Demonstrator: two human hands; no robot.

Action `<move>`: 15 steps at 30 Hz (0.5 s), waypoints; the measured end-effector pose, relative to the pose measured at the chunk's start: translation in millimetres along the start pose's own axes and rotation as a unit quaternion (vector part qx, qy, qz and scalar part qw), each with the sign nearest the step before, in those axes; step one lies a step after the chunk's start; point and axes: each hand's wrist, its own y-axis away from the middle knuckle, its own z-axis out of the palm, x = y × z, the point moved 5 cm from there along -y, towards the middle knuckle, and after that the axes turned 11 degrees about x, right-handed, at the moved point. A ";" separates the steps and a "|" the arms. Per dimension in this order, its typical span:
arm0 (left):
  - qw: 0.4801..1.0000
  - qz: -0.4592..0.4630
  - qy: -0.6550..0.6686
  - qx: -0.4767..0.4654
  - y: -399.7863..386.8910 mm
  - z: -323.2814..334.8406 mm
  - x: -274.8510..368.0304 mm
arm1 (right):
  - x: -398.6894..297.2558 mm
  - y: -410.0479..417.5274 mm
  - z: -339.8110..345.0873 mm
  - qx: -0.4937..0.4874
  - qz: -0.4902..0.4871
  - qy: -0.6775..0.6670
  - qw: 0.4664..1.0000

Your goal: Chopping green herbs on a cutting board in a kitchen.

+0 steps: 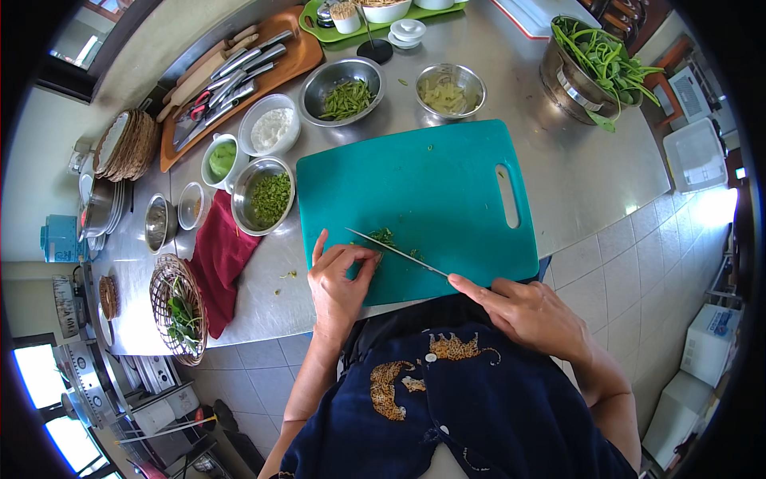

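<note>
On a teal plastic cutting board (395, 185) lies a small heap of chopped green leaves (383, 236), with a few scraps around it. My right hand (523, 308) is closed on the handle of a kitchen knife (407, 256); the index finger lies forward along it. The thin blade points up and left, beside the heap. At the board's lower left, my left hand (342, 275) pinches a small bit of greens between thumb and fingers, largely hidden by the fingertips. A steel bowl of finely chopped greens (269, 200) stands left of the board.
Behind the board stand steel bowls of cut green pods (348, 100) and pale slices (444, 99). A pot of leafy stems (589, 72) is at the right. Knives lie on an orange tray (305, 45). A red cloth (221, 263) and wicker basket (160, 299) are left.
</note>
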 end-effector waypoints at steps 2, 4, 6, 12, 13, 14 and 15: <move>1.000 0.003 0.003 -0.003 0.4 0.1 0.7 | -4.0 -6.4 4.2 -0.012 -0.002 0.009 1.000; 1.000 0.007 0.001 -0.004 -0.3 -0.6 1.1 | -6.4 -17.6 11.6 -0.023 -0.009 0.015 1.000; 1.000 0.003 0.005 -0.011 -0.9 0.1 3.0 | -7.1 -27.9 19.9 -0.053 -0.007 0.043 0.998; 1.000 0.020 -0.015 0.014 3.7 0.7 -0.8 | -4.4 -31.1 28.8 -0.024 -0.010 0.021 0.999; 1.000 0.019 -0.016 0.014 4.3 0.0 -1.1 | -4.5 -25.5 24.1 -0.025 -0.010 0.021 0.999; 0.999 0.029 -0.037 0.018 4.2 -1.5 0.3 | -3.9 -17.4 16.7 -0.032 -0.001 0.017 0.999; 0.997 0.041 -0.057 0.021 3.6 -1.8 2.5 | -3.1 -9.7 8.5 -0.039 0.009 0.013 0.999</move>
